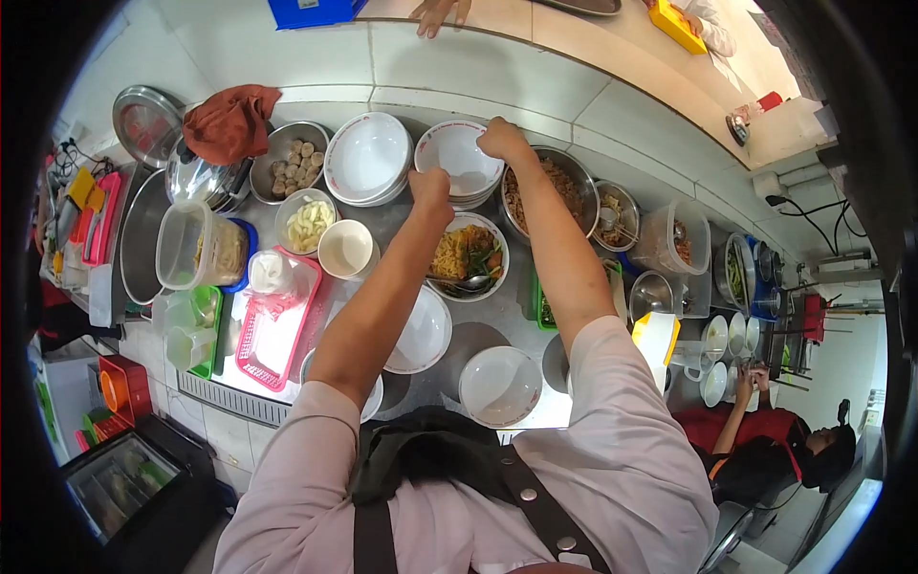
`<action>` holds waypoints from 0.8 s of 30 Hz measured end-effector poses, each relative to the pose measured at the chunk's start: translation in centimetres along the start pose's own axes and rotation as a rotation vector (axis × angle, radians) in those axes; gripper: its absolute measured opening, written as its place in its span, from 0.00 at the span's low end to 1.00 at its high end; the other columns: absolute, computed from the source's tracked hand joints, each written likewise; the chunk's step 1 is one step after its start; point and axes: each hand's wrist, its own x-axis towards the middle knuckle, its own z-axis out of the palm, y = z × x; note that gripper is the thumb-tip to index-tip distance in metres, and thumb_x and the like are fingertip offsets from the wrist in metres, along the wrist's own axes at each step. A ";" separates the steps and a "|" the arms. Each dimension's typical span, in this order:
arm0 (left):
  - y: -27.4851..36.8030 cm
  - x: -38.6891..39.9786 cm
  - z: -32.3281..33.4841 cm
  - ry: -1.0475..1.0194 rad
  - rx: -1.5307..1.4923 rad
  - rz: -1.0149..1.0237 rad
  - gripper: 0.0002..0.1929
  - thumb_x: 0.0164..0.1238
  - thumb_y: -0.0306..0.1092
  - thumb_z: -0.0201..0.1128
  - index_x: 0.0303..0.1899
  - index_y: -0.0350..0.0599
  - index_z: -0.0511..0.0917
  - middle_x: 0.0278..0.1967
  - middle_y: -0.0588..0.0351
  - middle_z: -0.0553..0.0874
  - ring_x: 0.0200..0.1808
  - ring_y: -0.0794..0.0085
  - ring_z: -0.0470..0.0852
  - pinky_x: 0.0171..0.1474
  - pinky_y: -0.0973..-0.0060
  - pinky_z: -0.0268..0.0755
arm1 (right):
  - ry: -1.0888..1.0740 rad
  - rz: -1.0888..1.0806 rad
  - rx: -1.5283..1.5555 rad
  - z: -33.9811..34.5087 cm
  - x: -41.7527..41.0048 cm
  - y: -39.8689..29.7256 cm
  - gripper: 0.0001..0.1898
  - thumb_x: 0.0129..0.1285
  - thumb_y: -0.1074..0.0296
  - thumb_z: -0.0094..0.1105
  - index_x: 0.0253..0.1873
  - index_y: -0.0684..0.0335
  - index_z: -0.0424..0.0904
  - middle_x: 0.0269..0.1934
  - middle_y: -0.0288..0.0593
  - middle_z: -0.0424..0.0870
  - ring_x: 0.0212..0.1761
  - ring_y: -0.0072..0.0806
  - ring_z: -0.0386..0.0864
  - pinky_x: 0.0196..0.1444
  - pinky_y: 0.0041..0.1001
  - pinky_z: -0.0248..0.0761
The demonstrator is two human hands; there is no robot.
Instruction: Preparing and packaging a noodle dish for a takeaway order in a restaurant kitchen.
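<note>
Both my hands grip the rim of the top white bowl [461,154] on a stack at the back of the steel counter: my left hand [432,194] at its lower left edge, my right hand [504,139] at its upper right edge. To the left stands another stack of white bowls [367,158]. Just in front of my hands is a bowl of yellow noodles with greens [459,252] and a metal spoon [470,283] in it. White bowls [500,387] [419,333] stand nearer my body. A steel bowl of brown minced food [549,190] is partly hidden by my right forearm.
Left are a steel bowl of meatballs [295,159], a brown-red cloth [229,123], a clear tub [190,244] and a pink tray [280,323]. A tiled wall [466,61] rises behind. A co-worker [767,438] handles bowls at the far right; another person's hand [439,14] rests above.
</note>
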 end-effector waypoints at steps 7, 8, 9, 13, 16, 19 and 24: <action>1.8 2.1 -0.8 -0.169 0.009 -0.051 0.37 0.50 0.18 0.51 0.68 0.33 0.58 0.56 0.35 0.73 0.56 0.47 0.77 0.55 0.51 0.76 | 0.109 -0.008 0.100 -1.3 -1.9 -0.3 0.20 0.56 0.67 0.54 0.50 0.75 0.81 0.48 0.69 0.83 0.54 0.57 0.82 0.58 0.43 0.75; 2.1 2.6 -1.4 -0.198 -0.010 -0.055 0.37 0.48 0.16 0.50 0.68 0.31 0.58 0.55 0.33 0.73 0.54 0.44 0.78 0.52 0.50 0.78 | 0.107 -0.003 0.111 -1.4 -2.1 -0.7 0.20 0.56 0.67 0.54 0.50 0.75 0.81 0.48 0.69 0.83 0.54 0.57 0.82 0.58 0.43 0.75; 1.9 2.2 -0.9 -0.209 -0.001 -0.067 0.37 0.48 0.16 0.50 0.68 0.31 0.58 0.55 0.33 0.73 0.54 0.44 0.78 0.52 0.50 0.78 | 0.114 -0.002 0.098 -1.6 -2.0 -0.2 0.20 0.56 0.67 0.54 0.50 0.74 0.81 0.47 0.69 0.83 0.53 0.57 0.82 0.57 0.43 0.75; 2.2 2.1 -0.5 -0.318 0.056 -0.006 0.39 0.47 0.14 0.50 0.69 0.30 0.53 0.58 0.32 0.70 0.56 0.44 0.76 0.54 0.51 0.77 | 0.114 0.014 0.070 -1.6 -1.8 0.2 0.19 0.56 0.67 0.54 0.48 0.75 0.82 0.46 0.70 0.83 0.51 0.58 0.83 0.56 0.44 0.76; 2.5 1.8 -0.5 -0.295 0.050 -0.027 0.38 0.48 0.14 0.50 0.68 0.29 0.55 0.57 0.33 0.71 0.57 0.46 0.76 0.55 0.51 0.75 | 0.120 0.012 0.128 -1.5 -2.3 0.1 0.18 0.57 0.66 0.54 0.47 0.74 0.83 0.46 0.70 0.83 0.51 0.58 0.83 0.56 0.44 0.76; 3.5 0.4 0.2 -0.231 0.095 0.007 0.35 0.50 0.14 0.51 0.66 0.27 0.58 0.56 0.33 0.72 0.57 0.46 0.76 0.57 0.53 0.74 | 0.137 0.031 0.119 -2.6 -3.1 -0.3 0.17 0.59 0.67 0.55 0.49 0.70 0.83 0.50 0.66 0.83 0.55 0.55 0.82 0.60 0.42 0.75; 8.8 -5.0 1.8 -0.443 0.037 0.047 0.34 0.50 0.15 0.53 0.65 0.26 0.59 0.56 0.34 0.73 0.57 0.50 0.76 0.59 0.59 0.72 | 0.161 -0.043 0.116 -8.2 -6.1 -1.4 0.22 0.60 0.61 0.56 0.51 0.74 0.81 0.48 0.69 0.83 0.53 0.56 0.82 0.57 0.43 0.75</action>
